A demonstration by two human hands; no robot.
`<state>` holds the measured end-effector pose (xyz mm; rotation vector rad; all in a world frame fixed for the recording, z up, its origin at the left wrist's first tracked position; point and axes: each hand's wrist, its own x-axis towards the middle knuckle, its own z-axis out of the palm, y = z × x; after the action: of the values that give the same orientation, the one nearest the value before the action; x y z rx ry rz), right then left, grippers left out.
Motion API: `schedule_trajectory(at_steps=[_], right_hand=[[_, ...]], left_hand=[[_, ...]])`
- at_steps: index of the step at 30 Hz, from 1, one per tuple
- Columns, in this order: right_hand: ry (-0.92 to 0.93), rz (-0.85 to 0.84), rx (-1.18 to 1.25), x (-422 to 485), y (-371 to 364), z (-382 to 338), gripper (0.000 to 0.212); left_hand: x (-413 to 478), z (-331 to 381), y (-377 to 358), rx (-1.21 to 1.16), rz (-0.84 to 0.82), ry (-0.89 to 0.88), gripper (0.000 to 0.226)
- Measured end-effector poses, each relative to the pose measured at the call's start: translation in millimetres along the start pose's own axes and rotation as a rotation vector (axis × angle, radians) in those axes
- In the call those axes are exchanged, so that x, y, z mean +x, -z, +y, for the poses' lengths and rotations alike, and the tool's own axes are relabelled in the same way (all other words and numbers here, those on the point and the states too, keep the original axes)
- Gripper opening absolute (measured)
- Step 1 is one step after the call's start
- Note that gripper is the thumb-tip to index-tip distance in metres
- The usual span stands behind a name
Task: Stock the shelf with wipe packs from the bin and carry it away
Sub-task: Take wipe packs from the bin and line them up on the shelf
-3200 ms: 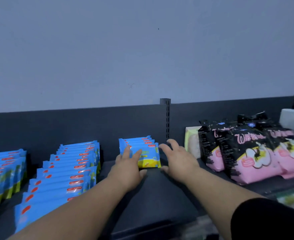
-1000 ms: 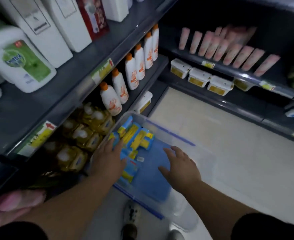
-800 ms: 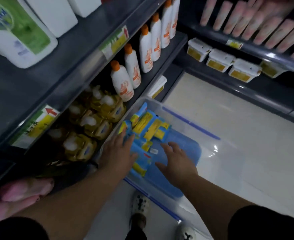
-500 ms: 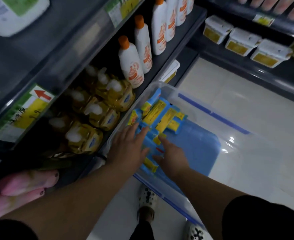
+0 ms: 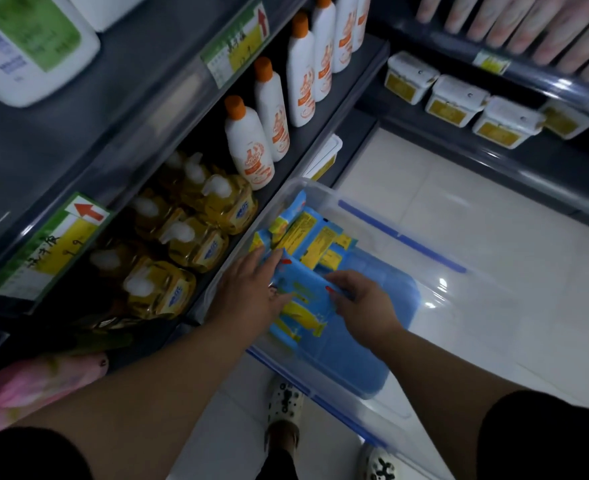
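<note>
A clear plastic bin (image 5: 435,278) with blue trim stands on the floor by the shelf unit. Its blue bottom holds several blue-and-yellow wipe packs (image 5: 315,242) heaped at the left end. Both hands are inside the bin. My left hand (image 5: 251,292) presses against the left side of a small stack of wipe packs (image 5: 301,303). My right hand (image 5: 362,306) grips the same stack from the right, fingers curled over its top edge. The upper shelf with the stocked packs is out of view.
To the left are shelves with yellow soap refill pouches (image 5: 182,244), orange-capped white bottles (image 5: 251,147) and a large white jug (image 5: 26,46). White tubs (image 5: 455,98) sit on a far shelf. Pale tiled floor (image 5: 493,237) lies right of the bin. My shoes (image 5: 284,407) are below.
I have turned from the upper shelf down to the bin on the floor. Both hands reached into it and closed from either side on a stack of packs.
</note>
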<state>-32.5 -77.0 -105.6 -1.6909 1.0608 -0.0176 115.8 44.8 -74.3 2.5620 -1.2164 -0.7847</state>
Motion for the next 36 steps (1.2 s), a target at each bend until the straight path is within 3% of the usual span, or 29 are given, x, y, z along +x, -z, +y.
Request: schedule_trajectory(at_steps=[6, 9, 15, 22, 29, 36], right_hand=[[-0.071, -0.081, 0.287, -1.6, -5.4, -19.6, 0.016], [-0.088, -0.032, 0.262, 1.1, -16.3, -17.5, 0.024], [-0.162, -0.067, -0.111, 8.3, -49.1, 5.8, 0.041], [-0.166, -0.070, -0.158, 8.2, -60.6, 9.3, 0.026], [-0.100, 0.074, -0.104, -21.0, 14.2, -10.2, 0.024], [0.095, 0.181, -0.027, -77.9, 119.0, -101.0, 0.019]], left_hand=[[8.1, -4.0, 12.6, -0.425, 0.034, -0.016, 0.075], [7.8, -12.3, 17.0, -0.401, 0.074, -0.060, 0.066], [3.2, -27.3, 21.1, -0.361, 0.214, -0.042, 0.057], [-11.1, -29.0, 18.7, -0.345, 0.296, 0.035, 0.055], [-35.9, 26.1, 48.0, -0.375, 0.389, 0.063, 0.053], [-94.6, 129.1, 133.7, -0.392, 0.599, 0.001, 0.046]])
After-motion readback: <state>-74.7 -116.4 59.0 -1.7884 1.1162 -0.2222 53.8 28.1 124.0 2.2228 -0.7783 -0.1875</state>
